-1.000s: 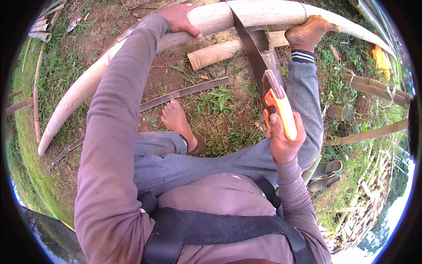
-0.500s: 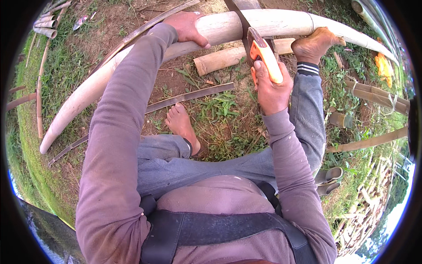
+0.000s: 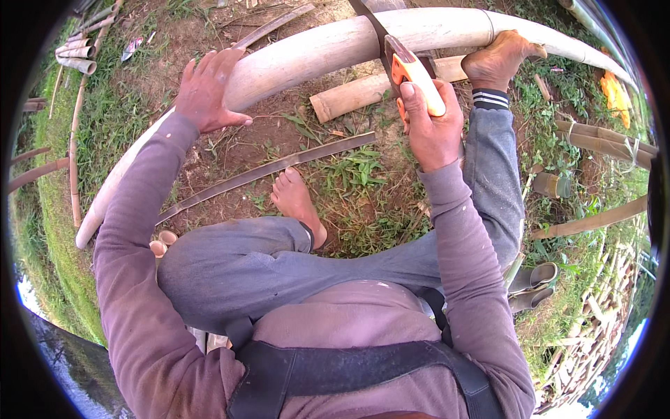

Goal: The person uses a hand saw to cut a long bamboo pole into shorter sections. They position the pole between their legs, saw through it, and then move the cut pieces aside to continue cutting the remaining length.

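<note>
Bamboo pole (image 3: 314,54), thick and pale, lies across the far part of the scene. Its long axis goes from the near left, up to the far middle, and then away to the right; some of this bend may come from the lens. Both hands are on its near side or over it. The left hand (image 3: 209,87) is the nearer one: it overlaps the left part of the pole, with the palm down, the fingers spread wide and the thumb pointing to the right. It has hold of nothing, and I cannot tell if it touches the pole below.

The right hand (image 3: 434,129) is closed around the orange handle (image 3: 424,87) of a saw, and it stays apart from the pole, on the near side and to the right of the middle. The blade (image 3: 375,24) points far and a little to the left, so it crosses the pole nearly at a right angle to the long axis, between the left hand and the right foot (image 3: 499,61). This bare foot is placed at the near edge of the pole, to the right of the blade. A short bamboo piece (image 3: 352,94) lies on the ground just on the near side of the pole, and a dark split strip (image 3: 279,170) lies nearer.
</note>
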